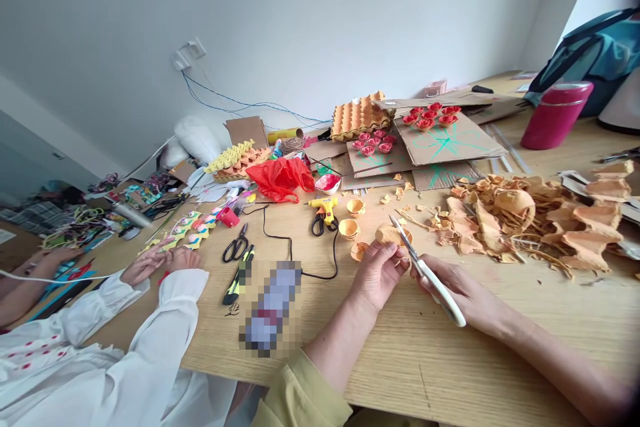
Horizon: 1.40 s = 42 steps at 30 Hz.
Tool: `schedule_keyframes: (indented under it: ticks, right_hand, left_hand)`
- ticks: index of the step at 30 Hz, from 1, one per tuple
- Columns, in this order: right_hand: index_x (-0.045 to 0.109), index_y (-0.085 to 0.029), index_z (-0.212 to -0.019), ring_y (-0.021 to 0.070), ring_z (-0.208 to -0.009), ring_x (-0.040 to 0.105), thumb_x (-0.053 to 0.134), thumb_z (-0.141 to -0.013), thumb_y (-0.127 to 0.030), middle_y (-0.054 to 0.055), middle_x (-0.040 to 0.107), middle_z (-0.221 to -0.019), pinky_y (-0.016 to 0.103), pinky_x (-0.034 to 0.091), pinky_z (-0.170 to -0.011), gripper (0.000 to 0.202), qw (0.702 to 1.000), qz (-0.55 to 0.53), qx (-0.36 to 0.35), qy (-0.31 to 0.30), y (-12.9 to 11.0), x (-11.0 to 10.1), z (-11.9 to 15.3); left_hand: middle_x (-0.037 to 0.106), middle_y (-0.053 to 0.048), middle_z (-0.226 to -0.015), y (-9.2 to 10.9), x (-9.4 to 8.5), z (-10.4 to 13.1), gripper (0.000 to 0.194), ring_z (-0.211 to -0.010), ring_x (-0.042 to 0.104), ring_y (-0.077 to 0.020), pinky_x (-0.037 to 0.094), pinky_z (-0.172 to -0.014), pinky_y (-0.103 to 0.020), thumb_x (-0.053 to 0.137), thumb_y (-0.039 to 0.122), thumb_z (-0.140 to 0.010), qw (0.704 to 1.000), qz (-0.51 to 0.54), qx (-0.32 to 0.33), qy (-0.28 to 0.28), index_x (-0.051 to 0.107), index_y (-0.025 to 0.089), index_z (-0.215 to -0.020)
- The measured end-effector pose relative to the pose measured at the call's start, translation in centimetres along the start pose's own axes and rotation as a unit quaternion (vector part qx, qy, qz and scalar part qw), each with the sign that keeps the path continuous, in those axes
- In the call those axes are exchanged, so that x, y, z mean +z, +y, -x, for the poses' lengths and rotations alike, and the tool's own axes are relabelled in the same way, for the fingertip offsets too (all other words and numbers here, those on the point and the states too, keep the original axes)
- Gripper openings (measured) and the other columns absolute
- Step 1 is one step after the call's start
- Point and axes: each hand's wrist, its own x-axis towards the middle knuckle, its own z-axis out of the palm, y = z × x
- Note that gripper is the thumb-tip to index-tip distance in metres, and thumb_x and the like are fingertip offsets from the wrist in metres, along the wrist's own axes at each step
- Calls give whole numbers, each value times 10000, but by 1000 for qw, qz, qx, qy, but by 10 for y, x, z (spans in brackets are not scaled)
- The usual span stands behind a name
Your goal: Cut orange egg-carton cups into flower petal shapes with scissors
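My left hand (377, 273) pinches an orange egg carton cup (389, 233) above the table. White-handled scissors (433, 287) are in my right hand (453, 287), their blades lying against the cup's right side. Whether the blades are parted I cannot tell. Just left of the held cup stand several cut carton cups (349, 229), one of them partly behind my left hand. A heap of torn orange egg carton scraps (480, 220) spreads to the right of my hands.
A yellow glue gun (325, 210), black scissors (235, 247) and a utility knife (239, 277) lie left of the cups. Red paper-like flowers (433, 115) sit on cardboard (450, 140). A pink tumbler (556, 117) stands at right. A co-worker's hands (163, 263) are at left.
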Motion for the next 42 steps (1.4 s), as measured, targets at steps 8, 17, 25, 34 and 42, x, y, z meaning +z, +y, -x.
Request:
schedule_keyframes:
  ticks: [8, 17, 25, 34, 42]
  right_hand:
    - [496, -219, -812, 167, -665, 495, 407, -972, -531, 2, 539, -737, 287, 446, -624, 361, 999, -5, -39, -3, -2, -2, 0]
    - [500, -223, -878, 189, -707, 536, 389, -973, -549, 17, 577, -788, 308, 450, -632, 357, 998, 4, -61, 0, 4, -3, 0]
    - [488, -232, -883, 199, -716, 531, 366, -970, -579, 21, 557, -784, 325, 455, -660, 377, 997, 21, -70, 2, 4, -2, -1]
    - [493, -230, -859, 192, -689, 517, 398, -957, -576, 22, 558, -764, 310, 436, -628, 371, 998, 39, -53, 5, 9, -3, -1]
    - [502, -227, -832, 186, -665, 511, 422, -949, -541, 15, 552, -733, 309, 435, -609, 345, 998, 44, -43, 12, 3, -6, 0]
  left_hand:
    - [579, 12, -700, -1, 2, 1, 309, -675, 524, -81, 426, -661, -226, 877, 243, -587, 998, -51, 9, 22, 618, 142, -722]
    - [574, 18, -651, -1, 7, 3, 264, -631, 516, -95, 404, -663, -263, 838, 250, -606, 995, -101, 17, -4, 613, 138, -687]
    - [588, 11, -669, 0, 10, 4, 263, -618, 504, -86, 375, -634, -248, 843, 239, -583, 993, -116, 14, 7, 645, 128, -716]
    - [587, 7, -691, 4, 8, 2, 267, -649, 484, -85, 384, -656, -253, 863, 209, -550, 992, -125, 16, 25, 658, 130, -703]
    - [578, 18, -667, 7, 10, 3, 259, -636, 483, -81, 390, -660, -254, 859, 215, -542, 990, -135, 16, 25, 646, 135, -666]
